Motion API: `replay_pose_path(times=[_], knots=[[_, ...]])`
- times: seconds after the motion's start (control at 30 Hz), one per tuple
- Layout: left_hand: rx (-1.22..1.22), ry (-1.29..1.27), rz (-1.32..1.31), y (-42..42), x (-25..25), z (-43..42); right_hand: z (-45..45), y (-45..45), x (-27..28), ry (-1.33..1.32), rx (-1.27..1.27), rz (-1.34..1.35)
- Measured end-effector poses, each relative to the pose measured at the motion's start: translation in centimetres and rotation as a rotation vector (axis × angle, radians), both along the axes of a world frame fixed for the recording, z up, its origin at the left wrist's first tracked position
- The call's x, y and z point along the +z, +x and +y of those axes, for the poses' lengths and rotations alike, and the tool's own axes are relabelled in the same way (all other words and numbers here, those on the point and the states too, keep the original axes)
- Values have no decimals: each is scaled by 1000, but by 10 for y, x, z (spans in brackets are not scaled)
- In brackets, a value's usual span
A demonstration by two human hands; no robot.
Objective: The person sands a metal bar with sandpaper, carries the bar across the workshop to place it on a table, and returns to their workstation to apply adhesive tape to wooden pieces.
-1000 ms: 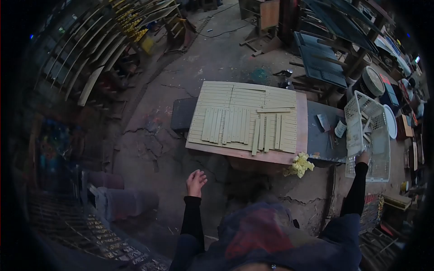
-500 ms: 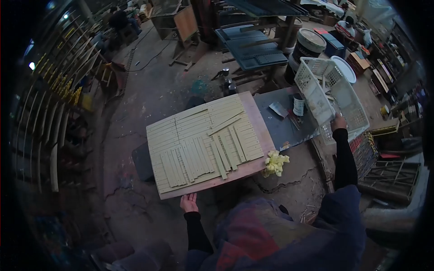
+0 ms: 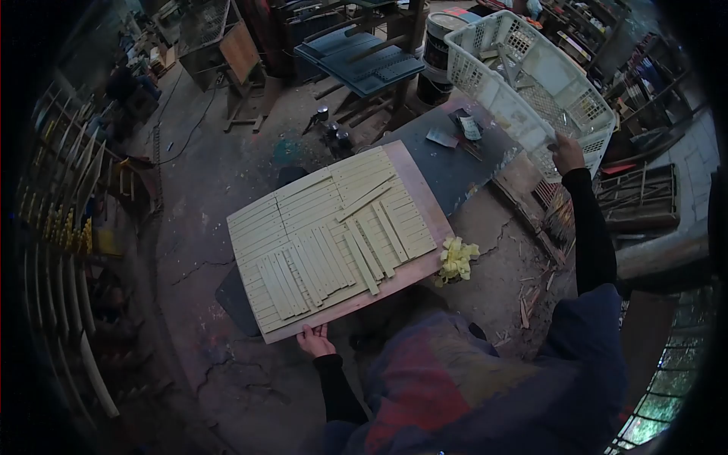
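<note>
My left hand [image 3: 315,340] grips the near edge of a pinkish board [image 3: 421,182], its fingertips partly hidden at the rim. Thin pale wooden slats [image 3: 258,216] cover most of this board in rows, with several loose ones lying on top at angles. My right hand [image 3: 566,155] is closed round the near rim of a white plastic crate [image 3: 500,95]. The crate has perforated walls, looks tilted, and holds a few pale pieces. At the board's right corner sits a bunch of yellowish strips [image 3: 457,260].
A dark work surface [image 3: 455,171] beyond the board carries a can [image 3: 470,127] and a flat scrap. Dark blue panels [image 3: 364,64] rest on a rack behind, beside stacked buckets [image 3: 436,68]. Wooden scraps [image 3: 527,307] litter the floor at right. Racks of slats line the left.
The view has swung to the right. The crate appears larger and higher in view, with my right hand still on its rim. My left hand stays at the board's edge.
</note>
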State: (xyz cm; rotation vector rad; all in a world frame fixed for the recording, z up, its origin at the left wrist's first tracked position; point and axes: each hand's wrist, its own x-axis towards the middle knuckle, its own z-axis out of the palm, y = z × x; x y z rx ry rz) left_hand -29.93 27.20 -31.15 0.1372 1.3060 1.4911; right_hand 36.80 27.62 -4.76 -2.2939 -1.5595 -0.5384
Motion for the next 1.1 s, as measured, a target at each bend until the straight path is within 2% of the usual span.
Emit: replay_pose_path(times=[0.13, 0.2, 0.3, 0.37, 0.4, 0.5, 0.57, 0.63, 0.83, 0.9, 1.1], knots=[[-83, -50, -12, -27, 12, 20, -34, -84, 31, -66, -72, 83], [-198, -81, 67, -40, 6, 29, -53, -104, 26, -36, -67, 156], [-240, -147, 145, -38, 12, 41, -67, -143, 15, -29, -76, 271], [-255, -138, 124, -47, 5, 51, -74, -131, -12, 7, 0, 135], [-314, -142, 144, -56, 5, 56, -74, -141, -12, -4, -5, 148], [-453, -104, 159, -103, 3, 79, -68, -165, -23, -61, -27, 202], [-546, -124, 236, -117, 14, 106, -62, -187, -22, -55, -38, 177], [-564, -102, 220, -125, 16, 127, -56, -198, -32, -102, -63, 177], [-846, -11, 252, -172, 16, 207, -20, -279, -40, -99, -120, 194], [-906, -18, 249, -193, -1, 233, -6, -303, -50, -130, -118, 160], [-1073, 32, 270, -184, 14, 288, 32, -329, -76, -160, -212, 203]])
